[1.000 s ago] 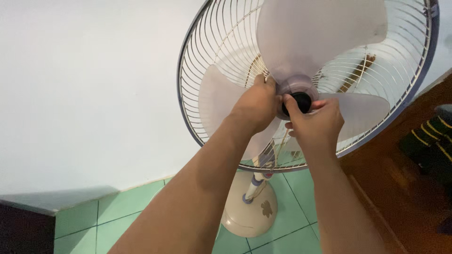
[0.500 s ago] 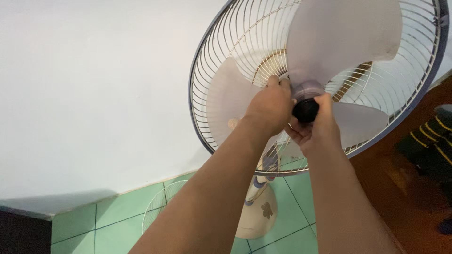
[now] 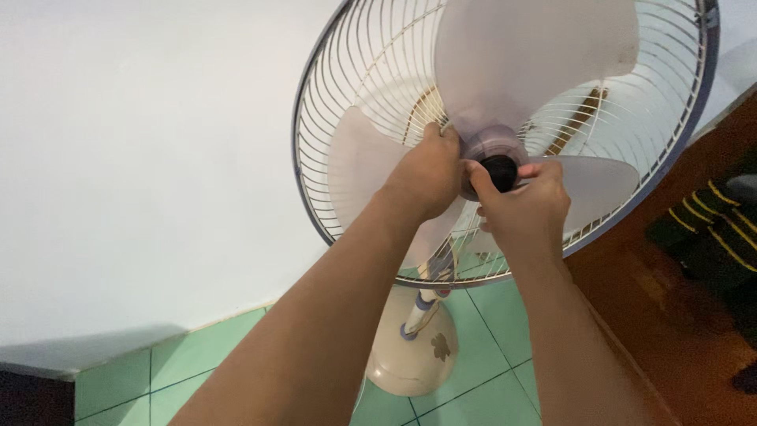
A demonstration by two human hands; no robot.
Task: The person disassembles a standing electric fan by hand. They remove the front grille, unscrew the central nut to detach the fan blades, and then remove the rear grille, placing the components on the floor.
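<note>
**Translucent blades, black cap at the hub**

White wall (image 3: 118,158) on your left: open room there, nothing to snag an elbow. Your left hand (image 3: 426,170) is closed around the fan hub (image 3: 489,146), bracing the pale blade (image 3: 359,170) against turning. Hold that brace firm so only the cap moves. Your right hand (image 3: 524,205) pinches the black blade cap (image 3: 500,170), fingertips (image 3: 527,169) on its rim; hands almost touching. Rear wire guard (image 3: 347,95) rings close behind, so keep knuckles forward of the spokes. Stand base (image 3: 414,355) sits on green tile below. Dark wood (image 3: 670,292) crowds your right side.
</note>
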